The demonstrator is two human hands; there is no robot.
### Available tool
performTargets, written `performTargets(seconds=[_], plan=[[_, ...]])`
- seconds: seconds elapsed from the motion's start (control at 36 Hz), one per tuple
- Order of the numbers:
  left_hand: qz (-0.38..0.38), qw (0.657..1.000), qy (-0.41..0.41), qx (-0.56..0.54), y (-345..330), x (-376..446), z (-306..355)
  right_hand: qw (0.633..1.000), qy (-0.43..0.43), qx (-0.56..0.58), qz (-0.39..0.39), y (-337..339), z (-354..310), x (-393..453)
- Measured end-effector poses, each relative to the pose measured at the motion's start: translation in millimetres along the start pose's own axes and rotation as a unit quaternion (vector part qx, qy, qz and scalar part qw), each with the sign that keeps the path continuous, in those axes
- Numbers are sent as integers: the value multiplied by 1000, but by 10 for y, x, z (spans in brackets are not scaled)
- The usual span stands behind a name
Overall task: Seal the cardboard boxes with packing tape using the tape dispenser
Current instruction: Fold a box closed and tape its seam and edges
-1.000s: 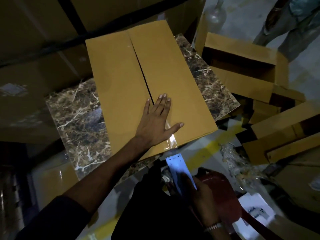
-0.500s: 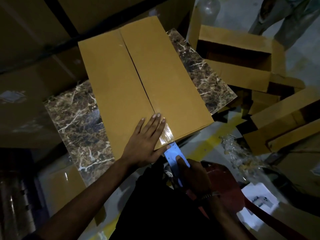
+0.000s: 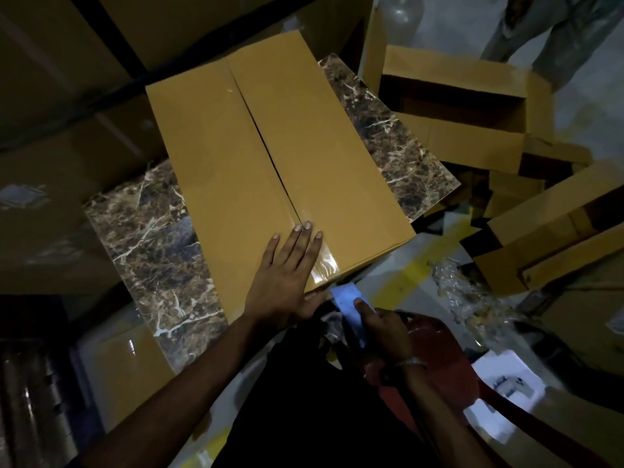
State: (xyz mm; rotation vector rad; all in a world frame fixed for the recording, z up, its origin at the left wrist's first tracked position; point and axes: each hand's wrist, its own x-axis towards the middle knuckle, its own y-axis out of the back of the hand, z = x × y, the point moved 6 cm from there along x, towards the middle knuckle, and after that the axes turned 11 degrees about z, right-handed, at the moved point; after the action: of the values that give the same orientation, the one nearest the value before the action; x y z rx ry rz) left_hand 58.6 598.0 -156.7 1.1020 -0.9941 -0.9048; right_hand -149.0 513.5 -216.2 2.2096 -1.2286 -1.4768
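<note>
On marble slab (image 3: 152, 238), tan cardboard box (image 3: 236, 170), left hand (image 3: 283, 278) flat on glossy tape (image 3: 324, 268), right hand (image 3: 385, 329) fingers grasping tape dispenser (image 3: 347, 305)

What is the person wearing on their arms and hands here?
Both hands are bare, no gloves. The left hand and forearm show no sleeve or jewellery. The right hand has a silvery bracelet at the wrist; no sleeve is visible there.

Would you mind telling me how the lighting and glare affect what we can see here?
Head view: dim overall; glare on the tape beside the left hand; the dispenser in the right hand washes out pale blue; lower foreground nearly black; edges bowed by the wide lens.
</note>
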Motion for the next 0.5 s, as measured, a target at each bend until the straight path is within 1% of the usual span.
performTargets(seconds=[0.03, 0.08, 0.14, 0.19, 0.22, 0.25, 0.31, 0.36, 0.44, 0.5], plan=[[-15, 1000, 6, -18, 17, 15, 12, 1000, -3, 14, 21, 83, 12, 27], [-30, 999, 29, -20, 35, 36, 68, 999, -14, 8, 51, 254, 44, 85], [-19, 998, 56, -31, 64, 80, 119, 996, -15, 33, 82, 436, 61, 186], [15, 996, 80, -20, 136, 178, 144, 992, -21, 50, 118, 637, 59, 320], [18, 995, 99, -13, 140, 233, 132, 990, -18, 50, 131, 737, 45, 402], [5, 993, 120, -4, 131, 292, 117, 988, -12, 49, 143, 823, 26, 488], [-15, 987, 159, 3, 51, 362, 98, 987, 7, 36, 155, 980, -29, 679], [-27, 984, 178, 6, -21, 357, 127, 988, 20, 5, 155, 1114, -70, 880], [-3, 984, 180, 16, -74, 248, 282, 985, 48, -58, 157, 1311, -174, 1149], [14, 986, 166, 10, -94, 157, 371, 977, 72, -89, 179, 1449, -304, 1264]])
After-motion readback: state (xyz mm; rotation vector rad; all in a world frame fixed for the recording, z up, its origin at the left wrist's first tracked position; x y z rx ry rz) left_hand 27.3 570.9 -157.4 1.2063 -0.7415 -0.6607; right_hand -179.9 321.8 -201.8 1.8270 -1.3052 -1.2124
